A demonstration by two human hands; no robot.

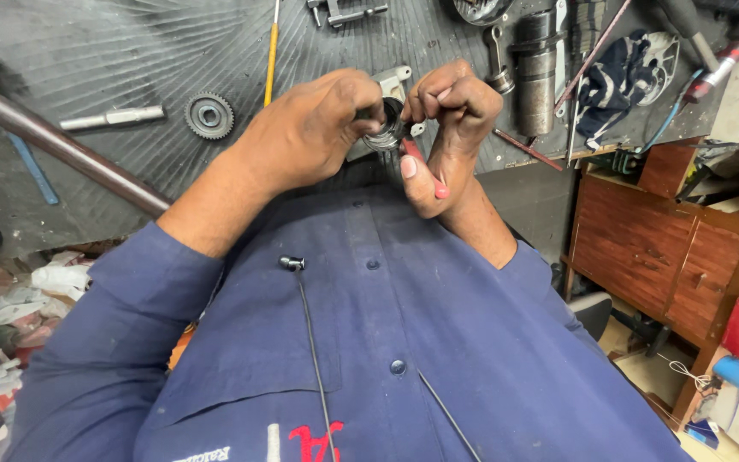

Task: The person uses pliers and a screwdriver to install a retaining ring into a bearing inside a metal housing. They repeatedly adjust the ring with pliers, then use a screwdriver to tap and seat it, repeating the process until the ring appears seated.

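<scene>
head view, looking straight down the chest: both hands are up over the bench [130, 51], meeting in the middle. the left hand [305, 137] curls round a small dark ring part [387, 128], fingers bent and pressed close together, thumb side against the part's rim. the right hand [451, 128] comes in from the other side, fingertips bunched and pinching down at the part's edge, with a slim red-handled tool [412, 152] tucked between thumb and palm. the tool's tip is hidden behind the fingers, so it is hard to say exactly where it meets the part. the part sits between the two hands, held clear above the bench, just in front of a pale metal casting [393, 83] lying behind it.

round about: a gear [209, 115] lies on the bench left of the left hand, a short steel pin [113, 117] beside it, a long brown pipe [62, 145] running diagonally, a yellow-shafted screwdriver [272, 51] standing off behind. right of the hands, a steel cylinder [537, 73] and a dark rag [617, 77]. a wooden cabinet [660, 248] stands lower right. blue shirt sleeves [113, 342] fill the foreground.
</scene>
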